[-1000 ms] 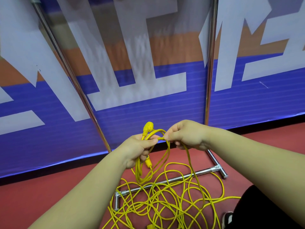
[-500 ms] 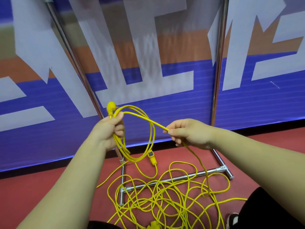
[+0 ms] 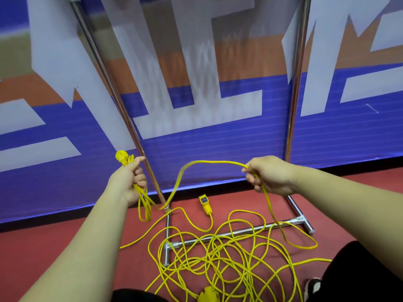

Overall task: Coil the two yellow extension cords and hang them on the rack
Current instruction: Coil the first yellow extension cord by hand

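My left hand [image 3: 128,179] grips a few loops of yellow extension cord [image 3: 145,203], with its yellow plug [image 3: 121,157] sticking up above the fist. From there the cord sags and rises to my right hand [image 3: 267,174], which pinches it at arm's width. Below my right hand the cord drops into a tangled yellow pile [image 3: 220,253] on the red floor. A yellow socket end [image 3: 204,203] lies near the wall. Another yellow plug [image 3: 208,294] shows at the bottom edge. The metal rack [image 3: 235,233] stands over the pile.
The rack has two upright chrome poles [image 3: 294,101] and a floor crossbar with T feet [image 3: 166,253]. Behind it is a blue, orange and white banner wall [image 3: 196,138]. My dark-clothed knees and a shoe [image 3: 314,286] are at the bottom right.
My hands have moved apart, the left going left and the right going right, drawing out a length of cord between them. The socket end that hung from the loops now lies on the floor.
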